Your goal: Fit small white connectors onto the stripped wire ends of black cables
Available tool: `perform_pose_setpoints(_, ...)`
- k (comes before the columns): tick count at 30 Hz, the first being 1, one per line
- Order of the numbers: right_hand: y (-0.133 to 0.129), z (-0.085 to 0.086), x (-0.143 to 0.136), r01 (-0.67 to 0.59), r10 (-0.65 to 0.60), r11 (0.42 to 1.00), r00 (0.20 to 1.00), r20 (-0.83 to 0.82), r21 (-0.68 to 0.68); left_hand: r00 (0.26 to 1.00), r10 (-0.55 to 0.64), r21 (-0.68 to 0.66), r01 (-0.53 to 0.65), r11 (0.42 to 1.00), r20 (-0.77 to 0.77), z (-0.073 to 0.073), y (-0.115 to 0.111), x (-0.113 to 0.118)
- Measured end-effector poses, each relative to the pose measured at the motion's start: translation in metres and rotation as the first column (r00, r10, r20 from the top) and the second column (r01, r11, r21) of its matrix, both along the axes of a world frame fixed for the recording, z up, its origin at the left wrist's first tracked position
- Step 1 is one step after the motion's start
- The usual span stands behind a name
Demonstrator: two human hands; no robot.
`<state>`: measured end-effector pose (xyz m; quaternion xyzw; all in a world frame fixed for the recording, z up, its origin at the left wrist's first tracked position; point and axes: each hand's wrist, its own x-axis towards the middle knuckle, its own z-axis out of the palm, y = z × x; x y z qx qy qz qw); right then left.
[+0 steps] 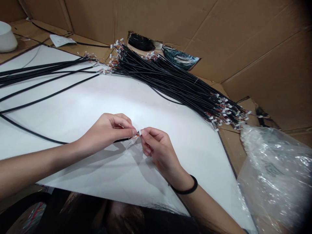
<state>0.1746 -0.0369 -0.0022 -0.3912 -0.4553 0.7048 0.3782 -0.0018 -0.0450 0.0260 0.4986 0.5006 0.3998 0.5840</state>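
Grip pinched together: left hand (110,130) on thin wires (134,136), right hand (158,146) on white connector (139,133), seemingly light, wires likely fragile (black cable (122,140) probably springier), best held by connector body.

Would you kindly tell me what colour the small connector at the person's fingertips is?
The connector is white, showing best in the head view.

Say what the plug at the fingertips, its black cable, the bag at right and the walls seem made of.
Plug: probably plastic, judging by its white color; too small to tell finish.
Cable: likely rubber or soft plastic outside, dull black, bending smoothly.
Bag: thin clear plastic, glossy, with wrinkles and glints.
Walls: apparently cardboard, matte brown, with straight creases.
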Motion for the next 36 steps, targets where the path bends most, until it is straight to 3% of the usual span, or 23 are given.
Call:
perform_pose_setpoints(8,-0.002,-0.004,-0.001,0.005,-0.006,0.999,1.0,0.022,0.04,0.996,0.04,0.043,-0.037,0.998,-0.076,0.001,-0.002,0.002)
perform_pose_setpoints(23,-0.009,-0.004,-0.006,0.114,-0.12,0.989,0.99,0.072,0.09,0.962,0.135,0.258,-0.071,0.964,-0.238,-0.002,-0.011,0.008)
perform_pose_setpoints(32,-0.008,-0.008,-0.006,0.124,-0.133,0.987,0.987,0.089,0.107,0.985,0.046,0.079,-0.033,0.996,-0.169,-0.005,-0.005,0.005)
perform_pose_setpoints(36,-0.007,-0.007,-0.006,0.112,-0.125,0.986,0.986,0.108,0.119,0.984,0.055,0.096,-0.04,0.995,-0.167,-0.005,-0.005,0.004)
